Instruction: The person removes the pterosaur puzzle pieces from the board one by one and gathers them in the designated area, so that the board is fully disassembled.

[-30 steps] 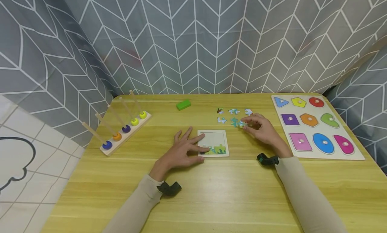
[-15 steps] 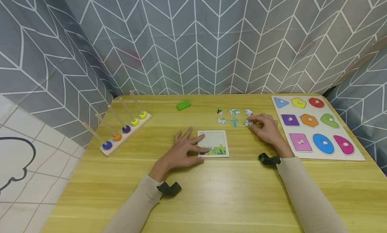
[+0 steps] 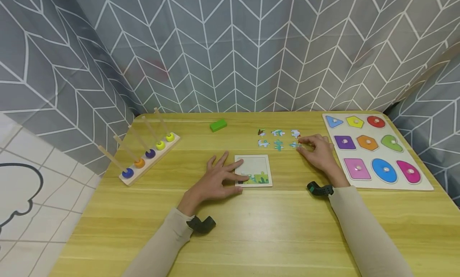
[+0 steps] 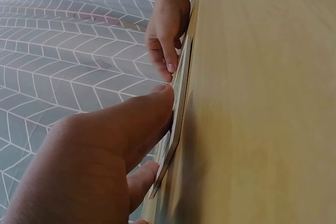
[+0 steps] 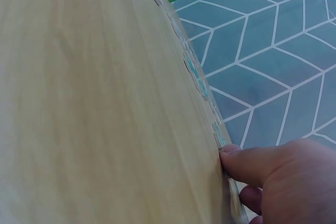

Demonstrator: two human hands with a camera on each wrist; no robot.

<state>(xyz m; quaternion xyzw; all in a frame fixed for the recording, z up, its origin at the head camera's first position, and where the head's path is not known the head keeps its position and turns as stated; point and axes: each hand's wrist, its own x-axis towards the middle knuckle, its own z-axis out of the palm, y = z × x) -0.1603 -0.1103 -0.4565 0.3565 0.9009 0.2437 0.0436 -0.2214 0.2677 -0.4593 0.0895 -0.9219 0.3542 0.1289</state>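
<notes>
My left hand (image 3: pixel 217 179) lies with spread fingers at the left side of a small white-framed puzzle board (image 3: pixel 253 165), some fingertips resting on it. Green pieces (image 3: pixel 260 178) fill the board's bottom strip; the upper part shows bare backing. To the right, my right hand (image 3: pixel 318 151) pinches the right edge of a light-blue jigsaw piece (image 3: pixel 293 144) between thumb and forefinger, low at the tabletop. In the right wrist view the thumb (image 5: pixel 236 158) sits at the piece's edge. Several other loose jigsaw pieces (image 3: pixel 278 132) lie in two rows beside it.
A bead stacker (image 3: pixel 151 161) with upright wooden pegs stands at the left. Near the back edge lies a green block (image 3: pixel 218 125). A shape board (image 3: pixel 377 151) with colored knobbed pieces fills the right side. A grey patterned curtain (image 3: pixel 230 49) hangs behind the table.
My right hand has moved slightly right with the light-blue piece, which now lies apart from the middle piece. The fingers have drawn back to its right edge. The left hand stays put.
</notes>
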